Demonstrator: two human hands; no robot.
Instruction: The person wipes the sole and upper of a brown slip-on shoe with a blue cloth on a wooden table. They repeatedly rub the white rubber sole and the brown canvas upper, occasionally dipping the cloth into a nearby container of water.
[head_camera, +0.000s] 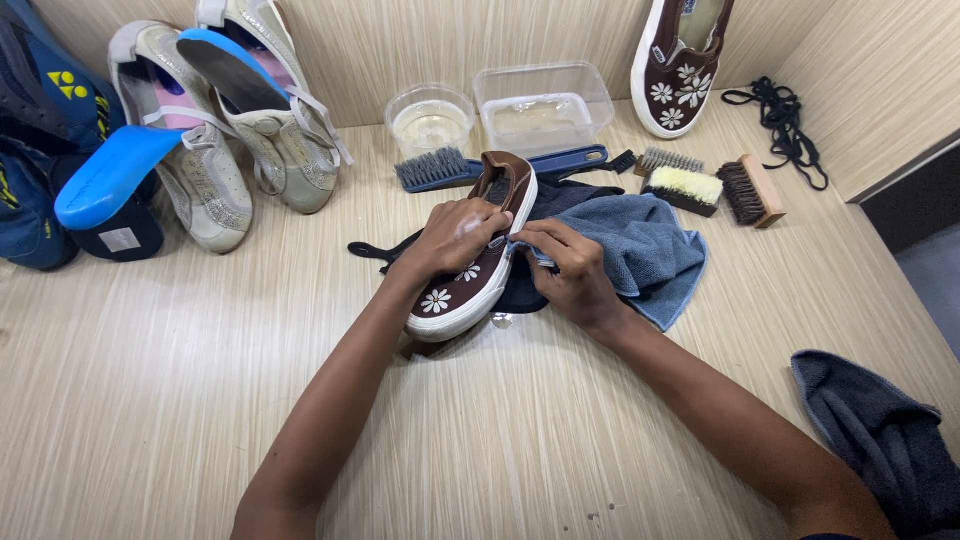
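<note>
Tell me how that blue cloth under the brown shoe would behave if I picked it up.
The blue cloth lies in soft folds, so it would probably hang limp. It looks thin, likely light. The brown shoe rests on it, so pulling may drag the shoe.

One head-worn camera looks steeply down, close over the wooden table (150, 400).

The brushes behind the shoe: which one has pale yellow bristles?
The small brush between the grey-bristled one and the dark-bristled wooden one. The long blue brush has grey bristles.
</note>
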